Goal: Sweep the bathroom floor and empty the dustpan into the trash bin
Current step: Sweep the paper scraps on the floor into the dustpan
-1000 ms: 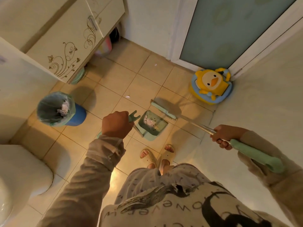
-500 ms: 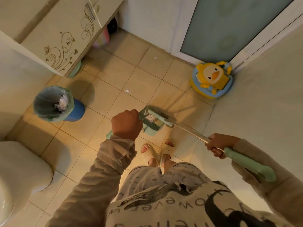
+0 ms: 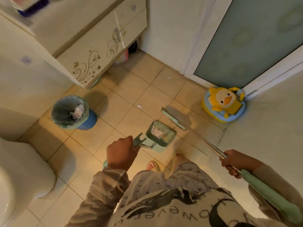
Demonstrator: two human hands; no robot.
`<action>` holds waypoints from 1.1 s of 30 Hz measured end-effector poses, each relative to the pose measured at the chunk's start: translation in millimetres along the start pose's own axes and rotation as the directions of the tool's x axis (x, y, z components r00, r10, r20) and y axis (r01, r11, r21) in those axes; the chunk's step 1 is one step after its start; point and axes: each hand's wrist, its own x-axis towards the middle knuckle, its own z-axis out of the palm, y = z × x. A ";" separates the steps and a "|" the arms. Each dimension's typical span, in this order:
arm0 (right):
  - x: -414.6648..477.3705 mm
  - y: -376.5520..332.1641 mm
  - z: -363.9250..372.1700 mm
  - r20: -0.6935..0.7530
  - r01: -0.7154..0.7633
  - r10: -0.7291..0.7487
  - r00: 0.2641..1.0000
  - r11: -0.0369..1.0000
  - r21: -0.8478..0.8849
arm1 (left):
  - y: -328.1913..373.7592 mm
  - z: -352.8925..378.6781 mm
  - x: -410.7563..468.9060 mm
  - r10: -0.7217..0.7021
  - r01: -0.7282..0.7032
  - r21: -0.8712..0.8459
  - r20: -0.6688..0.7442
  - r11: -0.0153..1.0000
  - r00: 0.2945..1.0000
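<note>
Single head-worn view, steeply downward onto bathroom floor [image 3: 144, 95], standing height.

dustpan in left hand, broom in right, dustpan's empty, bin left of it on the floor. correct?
Not quite: the head view shows the dustpan holds crumpled paper and specks. The rest stands: left hand holds it, right hand the broom, and the trash bin stands to its left.

Toilet [image 3: 21, 169] cut by left edge; broom handle [image 3: 270, 194] end cut off bottom right; shelf items blurred.
</note>
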 end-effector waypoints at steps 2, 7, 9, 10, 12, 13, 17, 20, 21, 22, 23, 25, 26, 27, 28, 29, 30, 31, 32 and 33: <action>7.5 -16.1 -7.3 0.001 0.009 -0.009 1.000 0.999 -0.034 | -5.7 -0.6 -2.6 -0.059 0.059 -0.067 0.010 0.996 0.998; 31.7 -58.6 -35.7 0.041 0.030 -0.027 0.999 0.997 -0.076 | -7.1 -9.4 -1.1 -0.225 0.224 -0.169 0.013 0.960 0.974; 44.4 -80.6 -48.7 0.066 0.039 -0.030 0.997 0.989 -0.140 | -3.0 -14.9 3.6 -0.301 0.297 -0.193 0.006 0.935 0.954; 51.3 -94.2 -55.4 0.079 0.049 -0.035 0.996 0.982 -0.184 | 0.2 -17.9 7.2 -0.339 0.332 -0.204 0.000 0.921 0.941; 64.9 -125.8 -69.3 0.099 0.081 -0.053 0.994 0.953 -0.294 | 8.1 -24.9 15.6 -0.412 0.401 -0.222 -0.003 0.889 0.911; 71.8 -143.1 -76.1 0.102 0.103 -0.071 0.992 0.928 -0.358 | 12.7 -28.9 20.2 -0.447 0.435 -0.230 -0.001 0.871 0.894; 98.8 -214.4 -99.5 0.118 0.176 -0.132 0.984 0.811 -0.557 | 32.0 -44.5 42.4 -0.568 0.549 -0.235 -0.013 0.802 0.823; 115.9 -263.9 -106.7 0.128 0.215 -0.176 0.976 0.695 -0.686 | 40.8 -52.2 61.1 -0.633 0.617 -0.246 0.018 0.747 0.774; 120.1 -277.9 -105.5 0.136 0.230 -0.193 0.972 0.646 -0.728 | 42.6 -54.6 67.3 -0.642 0.629 -0.253 0.035 0.736 0.766; 124.3 -290.3 -103.1 0.142 0.241 -0.209 0.968 0.596 -0.766 | 43.5 -56.9 73.1 -0.645 0.633 -0.255 0.047 0.731 0.763; 128.5 -301.0 -100.4 0.144 0.249 -0.227 0.963 0.550 -0.797 | 43.9 -59.1 78.9 -0.644 0.635 -0.249 0.053 0.732 0.763; 136.3 -318.3 -95.4 0.139 0.255 -0.265 0.954 0.474 -0.843 | 43.7 -62.2 87.0 -0.645 0.638 -0.230 0.054 0.735 0.762; 139.3 -325.1 -92.5 0.140 0.252 -0.274 0.952 0.435 -0.864 | 43.3 -62.8 89.1 -0.649 0.642 -0.227 0.053 0.733 0.759; 141.4 -330.8 -88.9 0.143 0.251 -0.280 0.949 0.401 -0.881 | 43.0 -62.9 89.9 -0.653 0.646 -0.226 0.052 0.729 0.755; 143.9 -335.2 -85.2 0.143 0.247 -0.283 0.949 0.376 -0.893 | 42.7 -62.4 89.9 -0.658 0.651 -0.223 0.051 0.726 0.751; 145.8 -338.2 -80.8 0.142 0.243 -0.289 0.947 0.351 -0.904 | 42.3 -61.6 89.8 -0.660 0.652 -0.222 0.048 0.725 0.750; 146.9 -339.7 -76.2 0.139 0.234 -0.292 0.946 0.323 -0.917 | 41.9 -60.8 90.0 -0.659 0.651 -0.222 0.046 0.726 0.751; 147.0 -339.9 -71.1 0.135 0.223 -0.292 0.947 0.293 -0.930 | 41.6 -60.2 90.6 -0.656 0.647 -0.222 0.043 0.730 0.754; 147.3 -338.2 -66.4 0.134 0.212 -0.282 0.950 0.266 -0.941 | 41.0 -59.9 91.6 -0.651 0.643 -0.222 0.041 0.733 0.758; 147.0 -334.7 -62.5 0.137 0.205 -0.270 0.953 0.240 -0.949 | 40.3 -59.9 92.8 -0.647 0.639 -0.222 0.040 0.737 0.761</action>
